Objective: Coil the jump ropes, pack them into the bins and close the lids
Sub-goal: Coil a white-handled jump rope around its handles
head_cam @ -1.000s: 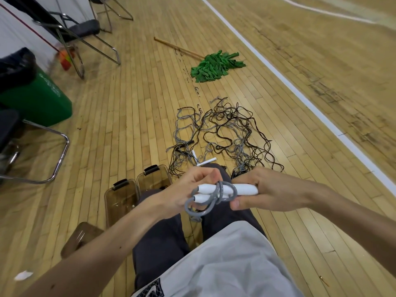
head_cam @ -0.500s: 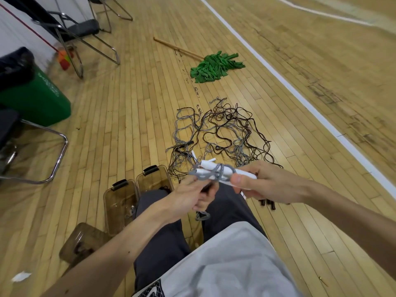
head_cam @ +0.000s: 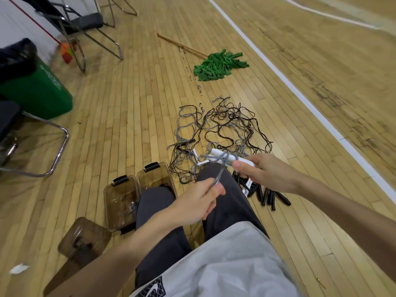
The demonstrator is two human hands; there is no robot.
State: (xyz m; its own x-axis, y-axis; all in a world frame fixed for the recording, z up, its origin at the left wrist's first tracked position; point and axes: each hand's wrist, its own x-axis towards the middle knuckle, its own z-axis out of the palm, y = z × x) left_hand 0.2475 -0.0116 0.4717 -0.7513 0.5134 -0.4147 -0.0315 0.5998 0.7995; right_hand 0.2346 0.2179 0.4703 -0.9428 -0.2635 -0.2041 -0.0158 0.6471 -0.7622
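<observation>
I see two hands above the knees: the right hand (head_cam: 267, 172) pinches the white handles (head_cam: 220, 156) wrapped by one grey rope (head_cam: 219, 174), the left hand (head_cam: 197, 202) pinches that rope's loose end lower down, and two open bins (head_cam: 120, 198) stand on the floor left of them.

No legible words. White swoosh logo (head_cam: 153, 290) on a black patch on the grey garment (head_cam: 225, 264), below the left hand (head_cam: 197, 202). White print on the green bin (head_cam: 42, 93), far left of that hand: too blurred to read.
</observation>
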